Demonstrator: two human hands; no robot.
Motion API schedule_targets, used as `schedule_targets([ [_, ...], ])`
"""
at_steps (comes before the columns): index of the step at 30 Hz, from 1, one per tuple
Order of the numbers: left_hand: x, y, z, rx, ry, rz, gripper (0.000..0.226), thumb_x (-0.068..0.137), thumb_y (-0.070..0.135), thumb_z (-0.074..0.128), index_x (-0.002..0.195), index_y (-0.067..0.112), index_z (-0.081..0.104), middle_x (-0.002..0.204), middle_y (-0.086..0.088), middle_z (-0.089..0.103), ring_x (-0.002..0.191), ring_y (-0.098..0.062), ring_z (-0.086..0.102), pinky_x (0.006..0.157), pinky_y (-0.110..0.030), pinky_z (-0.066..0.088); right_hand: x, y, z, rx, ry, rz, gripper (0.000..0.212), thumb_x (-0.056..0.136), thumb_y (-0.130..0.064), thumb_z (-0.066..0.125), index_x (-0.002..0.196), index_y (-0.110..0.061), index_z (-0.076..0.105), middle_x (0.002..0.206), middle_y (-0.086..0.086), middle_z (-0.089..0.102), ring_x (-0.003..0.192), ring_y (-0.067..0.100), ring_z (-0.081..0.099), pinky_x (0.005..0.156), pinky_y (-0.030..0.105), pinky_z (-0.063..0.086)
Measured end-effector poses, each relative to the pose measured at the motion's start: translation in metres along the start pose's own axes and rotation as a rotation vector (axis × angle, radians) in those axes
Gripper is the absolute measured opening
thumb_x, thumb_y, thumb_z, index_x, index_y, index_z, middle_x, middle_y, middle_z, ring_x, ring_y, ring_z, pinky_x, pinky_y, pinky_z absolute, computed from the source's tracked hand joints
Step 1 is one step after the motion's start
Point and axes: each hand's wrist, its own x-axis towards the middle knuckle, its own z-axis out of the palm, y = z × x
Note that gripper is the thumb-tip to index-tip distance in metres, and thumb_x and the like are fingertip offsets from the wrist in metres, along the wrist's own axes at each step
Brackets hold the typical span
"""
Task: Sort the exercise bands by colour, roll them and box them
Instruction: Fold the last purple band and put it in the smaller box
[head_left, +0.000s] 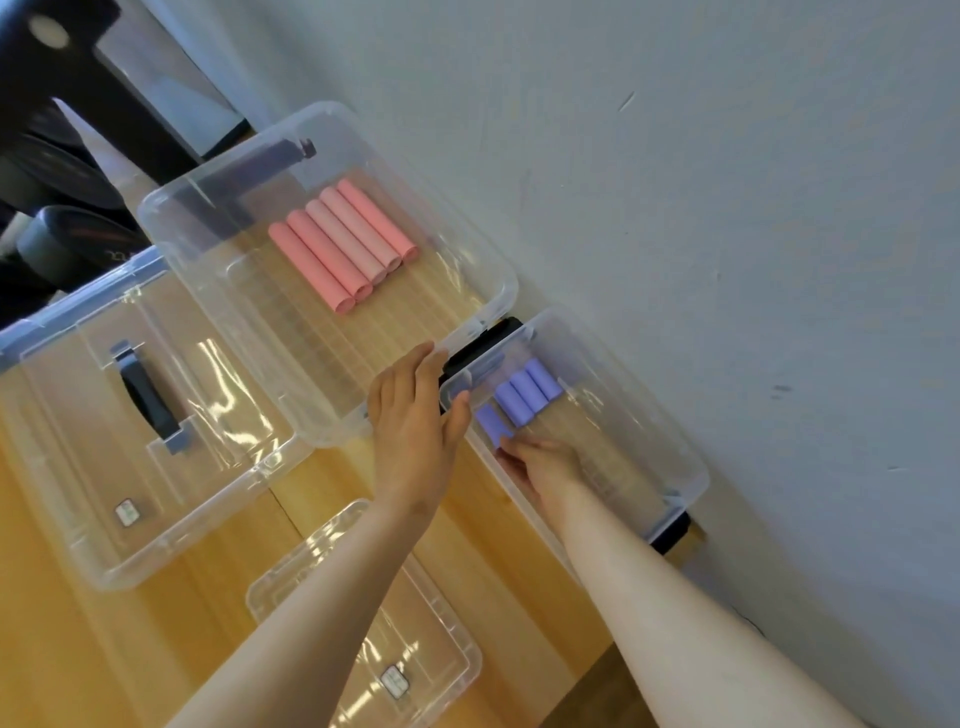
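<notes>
Several pink rolled bands (340, 243) lie side by side in the large clear box (498, 291). Three purple rolled bands (527, 387) lie together in the smaller clear box (691, 467) by the wall. My right hand (543, 462) is inside that box and pinches a fourth purple roll (491, 422) next to the others. My left hand (415, 410) rests with straight fingers on the near left corner of the small box, thumb over its rim.
Two clear lids lie on the wooden table: a large one with a dark handle (140, 436) at left and a smaller one (405, 649) under my left forearm. A grey wall (727, 208) runs along the right. Dark equipment (62, 156) stands at the upper left.
</notes>
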Motion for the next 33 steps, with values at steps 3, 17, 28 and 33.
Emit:
schedule_targets([
  [3, -0.001, -0.001, 0.002, 0.008, 0.009, 0.006, 0.046, 0.096, 0.038, 0.042, 0.131, 0.009, 0.052, 0.14, -0.009, 0.049, 0.125, -0.027, 0.045, 0.111, -0.041, 0.029, 0.003, -0.001, 0.001, 0.038, 0.013, -0.013, 0.004, 0.085, 0.002, 0.069, 0.086, -0.001, 0.067, 0.081, 0.013, 0.07, 0.072, 0.017, 0.069, 0.065, 0.019, 0.057],
  [17, 0.0, -0.002, 0.003, 0.004, 0.013, -0.002, 0.044, 0.096, 0.036, 0.044, 0.131, 0.011, 0.052, 0.14, -0.007, 0.048, 0.124, -0.026, 0.045, 0.111, -0.037, 0.025, 0.008, -0.007, 0.008, 0.019, 0.114, -0.052, 0.004, 0.084, 0.001, 0.071, 0.085, 0.003, 0.067, 0.077, 0.014, 0.07, 0.066, 0.019, 0.069, 0.056, 0.017, 0.056],
  [28, 0.0, 0.0, 0.001, 0.004, 0.001, -0.016, 0.045, 0.096, 0.038, 0.042, 0.131, 0.011, 0.052, 0.141, -0.006, 0.048, 0.126, -0.026, 0.045, 0.113, -0.038, 0.025, 0.006, -0.01, 0.011, -0.019, 0.159, -0.084, 0.009, 0.084, 0.002, 0.07, 0.091, 0.005, 0.065, 0.079, 0.015, 0.069, 0.063, 0.019, 0.067, 0.051, 0.016, 0.054],
  [33, 0.0, 0.0, 0.0, 0.004, -0.003, -0.024, 0.046, 0.096, 0.039, 0.042, 0.131, 0.011, 0.052, 0.141, -0.006, 0.048, 0.126, -0.025, 0.044, 0.113, -0.033, 0.021, 0.007, -0.013, 0.01, -0.02, 0.141, -0.047, 0.009, 0.083, 0.002, 0.072, 0.083, 0.001, 0.063, 0.078, 0.014, 0.069, 0.065, 0.019, 0.068, 0.054, 0.017, 0.056],
])
